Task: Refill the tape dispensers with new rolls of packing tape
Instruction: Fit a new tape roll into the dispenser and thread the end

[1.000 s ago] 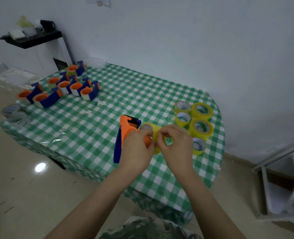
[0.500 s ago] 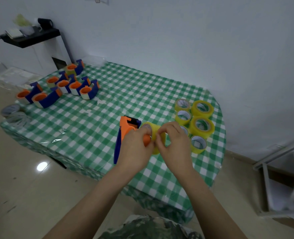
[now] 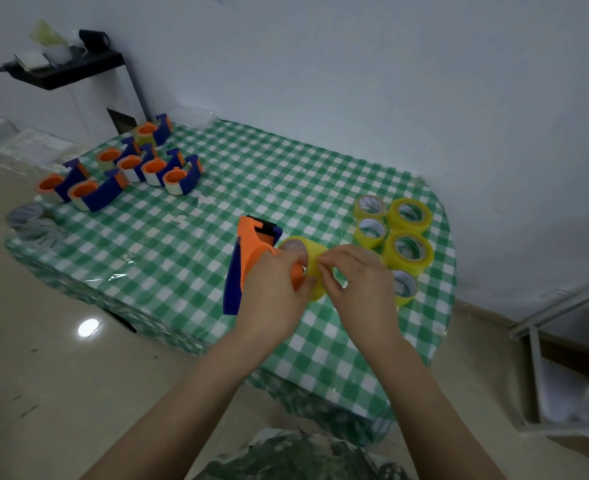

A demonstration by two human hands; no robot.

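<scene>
1. Centrally, both hands meet over the near right part of the table (image 3: 189,251), which wears a green-and-white check cloth under clear film.
2. Left hand (image 3: 272,296): fingers curled round the dispenser (image 3: 248,258) and gripping its orange body. The blue side plate points down toward the near table edge. The thumb lies up by the orange hub.
3. Roll (image 3: 308,252): yellow, sits at the dispenser's hub end, between the two hands and touching both. How far it is seated on the hub I cannot tell, since the fingers cover the joint.
4. Right hand (image 3: 360,289): thumb and forefinger pinch the near rim of the roll, and the other fingers are bent loosely behind. Whether a tape end is lifted is too small to see.
5. Spare rolls (image 3: 409,252): five yellow ones show, lying flat and packed close just right of the hands, near the table's right edge. The nearest is partly hidden by the right hand.
6. Loaded dispensers (image 3: 179,178): a blue-and-orange cluster at the far left corner, well apart from the hands.
7. Cores (image 3: 31,223): pale rings heaped at the left edge of the table.
8. Shelf (image 3: 71,69): black, on the wall beyond the far left corner, with small items on top, blurred.
</scene>
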